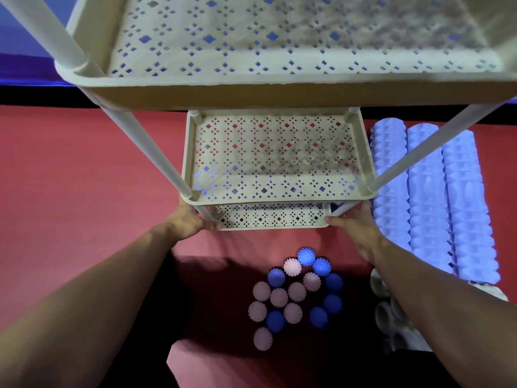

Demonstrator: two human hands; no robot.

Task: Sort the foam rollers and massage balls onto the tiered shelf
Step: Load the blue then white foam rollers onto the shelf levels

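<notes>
A cream tiered shelf (274, 191) with perforated trays stands on the red floor, seen from above; all visible tiers hold nothing. My left hand (190, 221) grips the bottom tier's front left corner by the post. My right hand (355, 222) grips the front right corner of the same tier. Several spiky massage balls (296, 292), blue and pale pink, lie clustered on the floor in front of the shelf between my forearms. Three light blue ridged foam rollers (428, 197) lie side by side on the floor to the right of the shelf.
Red floor mat (84, 191) spreads to the left. Several pale rings or tubes (389, 317) lie at the right, partly behind my right forearm. A dark strip and a blue surface (25, 51) run along the far side.
</notes>
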